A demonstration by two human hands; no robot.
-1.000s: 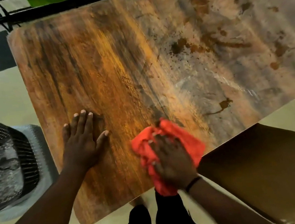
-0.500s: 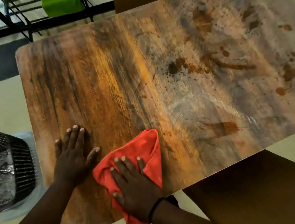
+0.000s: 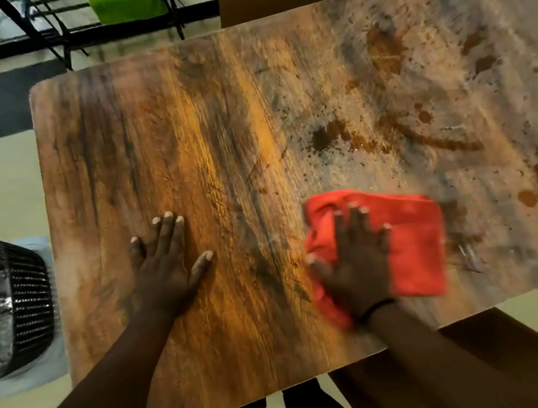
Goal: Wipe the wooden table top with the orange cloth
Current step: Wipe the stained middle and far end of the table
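Right hand: the right hand (image 3: 355,261) lies flat, fingers spread, pressing down on the orange cloth (image 3: 404,243); it grips nothing, only pins the cloth to the wood.
Left hand: the left hand (image 3: 165,263) is open, palm down on bare wood, apparently bracing the person.
Cloth: loosely folded, flat on the table top (image 3: 217,142), near the front edge and right of the middle; its outline is smeared, so it looks to be mid-stroke.
Done: the left half around the bracing hand looks free of spots, though I cannot say whether it was wiped.
Left: brown stains (image 3: 330,134) and splashes cover the far right part, some just beside the cloth's right edge.
Progress: I'd judge it well short of finished; the dirtiest stretch is still untouched.
Nearby: a black mesh basket (image 3: 5,303) sits on the floor to the left.
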